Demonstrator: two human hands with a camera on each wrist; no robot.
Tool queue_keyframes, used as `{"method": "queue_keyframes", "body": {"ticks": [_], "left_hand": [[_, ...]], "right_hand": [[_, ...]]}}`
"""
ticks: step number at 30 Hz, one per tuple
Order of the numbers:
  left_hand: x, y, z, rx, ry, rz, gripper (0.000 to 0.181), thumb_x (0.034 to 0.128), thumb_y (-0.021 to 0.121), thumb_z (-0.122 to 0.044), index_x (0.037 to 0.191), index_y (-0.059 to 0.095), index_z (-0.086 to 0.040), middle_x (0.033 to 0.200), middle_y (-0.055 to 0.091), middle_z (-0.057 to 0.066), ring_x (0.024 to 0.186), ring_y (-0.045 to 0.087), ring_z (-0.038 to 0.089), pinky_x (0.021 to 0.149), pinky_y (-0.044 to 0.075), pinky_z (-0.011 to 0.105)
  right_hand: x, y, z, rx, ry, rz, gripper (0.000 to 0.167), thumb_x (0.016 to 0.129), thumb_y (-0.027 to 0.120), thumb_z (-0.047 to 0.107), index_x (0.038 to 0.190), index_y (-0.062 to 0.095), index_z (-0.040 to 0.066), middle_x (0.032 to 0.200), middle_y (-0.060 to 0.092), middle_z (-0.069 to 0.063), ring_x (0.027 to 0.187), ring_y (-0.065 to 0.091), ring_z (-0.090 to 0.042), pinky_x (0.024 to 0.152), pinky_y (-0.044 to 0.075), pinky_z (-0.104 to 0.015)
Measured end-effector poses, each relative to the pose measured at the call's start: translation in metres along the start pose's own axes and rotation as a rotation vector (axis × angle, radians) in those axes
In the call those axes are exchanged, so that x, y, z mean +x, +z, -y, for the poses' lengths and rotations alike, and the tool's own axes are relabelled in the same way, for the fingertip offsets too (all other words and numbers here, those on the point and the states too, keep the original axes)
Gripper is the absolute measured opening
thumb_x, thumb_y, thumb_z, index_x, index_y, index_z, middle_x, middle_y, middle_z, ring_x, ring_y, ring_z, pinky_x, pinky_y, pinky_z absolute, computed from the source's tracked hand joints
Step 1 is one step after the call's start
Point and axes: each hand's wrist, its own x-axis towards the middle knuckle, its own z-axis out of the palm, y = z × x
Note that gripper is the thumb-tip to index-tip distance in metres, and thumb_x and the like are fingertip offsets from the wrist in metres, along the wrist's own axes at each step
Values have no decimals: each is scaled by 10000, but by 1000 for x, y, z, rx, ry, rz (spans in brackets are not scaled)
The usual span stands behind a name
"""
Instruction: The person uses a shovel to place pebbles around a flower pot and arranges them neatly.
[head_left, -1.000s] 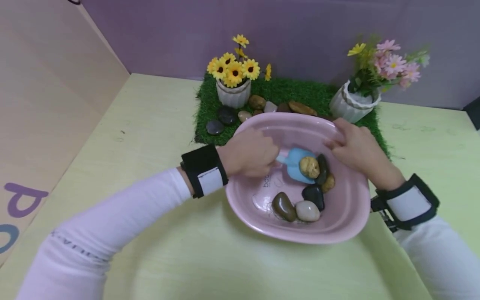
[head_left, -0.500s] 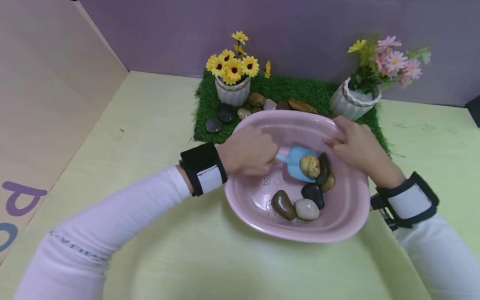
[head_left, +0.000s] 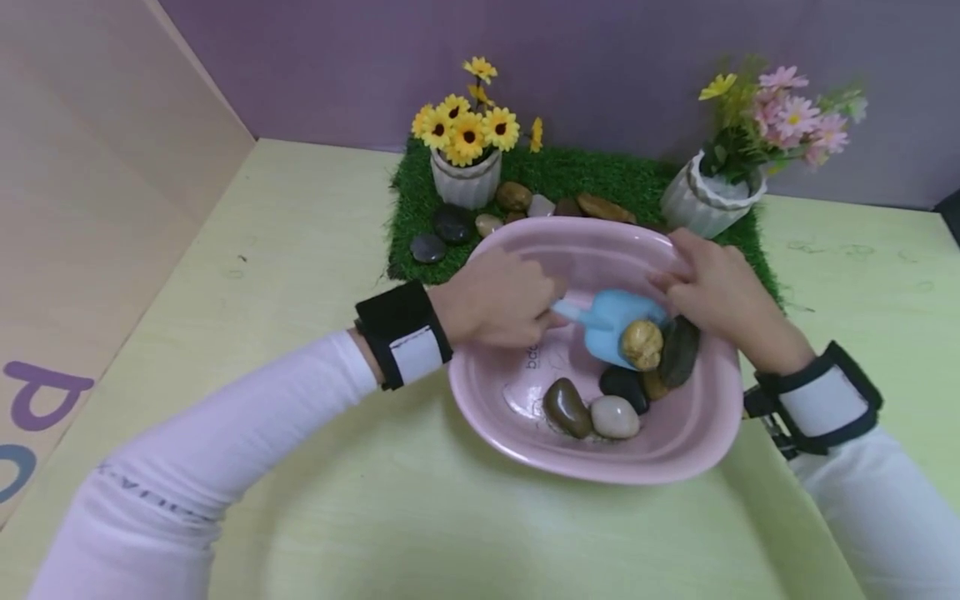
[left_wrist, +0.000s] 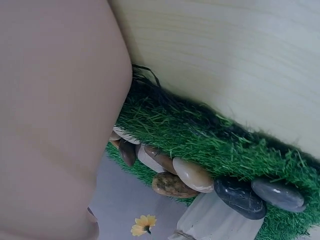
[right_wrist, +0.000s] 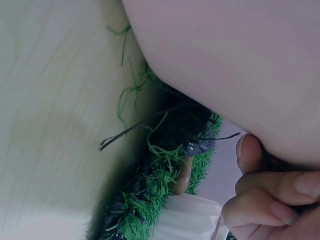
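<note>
A pink basin (head_left: 592,468) with several smooth stones in it is tilted toward me. My left hand (head_left: 495,302) reaches over its left side and grips the handle of a light-blue toy shovel (head_left: 613,310). On the blade lies a yellowish stone (head_left: 642,343), beside a dark oval stone (head_left: 681,352). Lower in the basin are a black stone (head_left: 621,385), a brown stone (head_left: 567,408) and a whitish stone (head_left: 615,417). At the far right rim, my right hand (head_left: 720,287) holds the basin; the right wrist view shows curled fingers (right_wrist: 260,205) at its edge.
Behind the basin lies a green turf mat (head_left: 592,171) with more pebbles, such as a black one (head_left: 453,224). A pot of yellow flowers (head_left: 467,179) and a tilted pot of pink flowers (head_left: 701,200) stand on it. A wall (head_left: 337,75) rises behind.
The shovel has slid to the right and tipped, carrying the yellowish stone along and pushing the dark oval stone toward the basin's right wall. My right hand keeps its hold on the rim.
</note>
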Motion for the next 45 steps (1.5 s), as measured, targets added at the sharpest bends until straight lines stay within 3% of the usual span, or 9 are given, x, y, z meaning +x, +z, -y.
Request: {"method": "queue_keyframes", "body": {"ticks": [9, 16, 22, 27, 32, 45], "left_hand": [[0, -1, 1, -85, 7, 4, 341, 995, 494, -452, 774, 528, -194, 631, 477, -48, 594, 508, 116, 573, 407, 261], [1, -1, -1, -93, 33, 21, 450, 935, 534, -607, 772, 602, -193, 644, 551, -60, 590, 520, 110, 578, 398, 255], [2, -2, -1, -106, 63, 81, 465, 940, 509, -628, 803, 625, -200, 632, 522, -70, 568, 499, 98, 587, 392, 248], [4, -1, -3, -128, 127, 157, 440, 937, 513, -628, 917, 662, -214, 679, 599, -71, 594, 556, 93, 621, 423, 240], [4, 2, -2, -182, 168, 194, 401, 941, 546, -587, 910, 634, -197, 703, 585, -55, 612, 547, 106, 627, 425, 249], [2, 2, 1, -194, 229, 149, 253, 975, 577, -435, 940, 626, -189, 714, 571, -62, 623, 546, 91, 632, 428, 233]], "right_hand": [[0, 0, -1, 2, -8, -14, 176, 946, 572, 181, 902, 453, 60, 636, 409, -81, 607, 451, -266, 541, 326, -344], [0, 0, 0, -7, -12, -15, 191, 943, 592, 181, 890, 453, 61, 643, 420, -77, 613, 475, -270, 539, 339, -347], [-1, 0, -1, -2, -13, -16, 198, 944, 591, 182, 883, 445, 64, 643, 421, -80, 605, 478, -269, 534, 343, -345], [0, -1, -1, 4, -5, -4, 193, 947, 591, 186, 895, 453, 62, 646, 424, -78, 610, 482, -266, 538, 350, -344], [0, 0, -1, 5, -1, 8, 175, 948, 588, 189, 925, 475, 58, 648, 445, -80, 609, 491, -262, 539, 364, -342], [0, 0, 0, -7, 3, -3, 182, 940, 592, 195, 909, 474, 61, 658, 456, -89, 635, 508, -282, 561, 367, -349]]}}
